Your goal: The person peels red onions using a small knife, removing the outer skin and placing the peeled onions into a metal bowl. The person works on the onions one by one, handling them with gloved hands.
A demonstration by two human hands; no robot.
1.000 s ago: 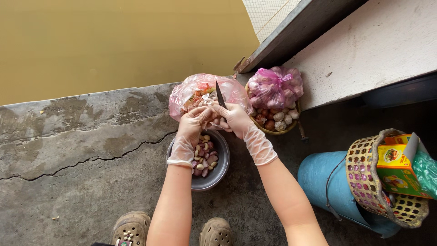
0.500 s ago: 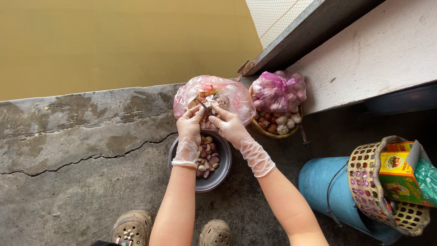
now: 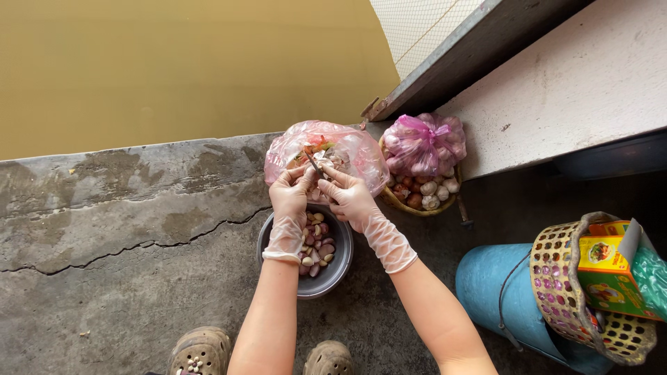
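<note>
Two gloved hands meet just above centre frame: the left hand (image 3: pixel 292 194) pinches a small clove (image 3: pixel 321 164) between its fingertips, while the right hand (image 3: pixel 347 196) is closed around a small knife (image 3: pixel 312 160) whose dark blade angles up toward the clove. Both hover over a grey metal bowl (image 3: pixel 337 267) of peeled cloves and small shallots, with a pink plastic bag (image 3: pixel 354 149) of peelings just behind them. Such a clove looks light, hard and smooth, likely slick under thin disposable gloves, so a fingertip pinch at its ends seems the surest hold; its papery skin would tear easily. Right of centre, a woven basket (image 3: pixel 417 206) holds unpeeled garlic bulbs and a knotted pink bag (image 3: pixel 424 142). The surface is rough, cracked concrete floor (image 3: pixel 125 229), damp-stained, bordered at the top by a mustard-yellow wall (image 3: pixel 174 62) and at upper right by a white ledge (image 3: pixel 577 90). A blue bucket (image 3: pixel 497 292) and a plastic basket (image 3: pixel 563 278) with a colourful box sit at lower right; sandalled feet show at the bottom edge.
</note>
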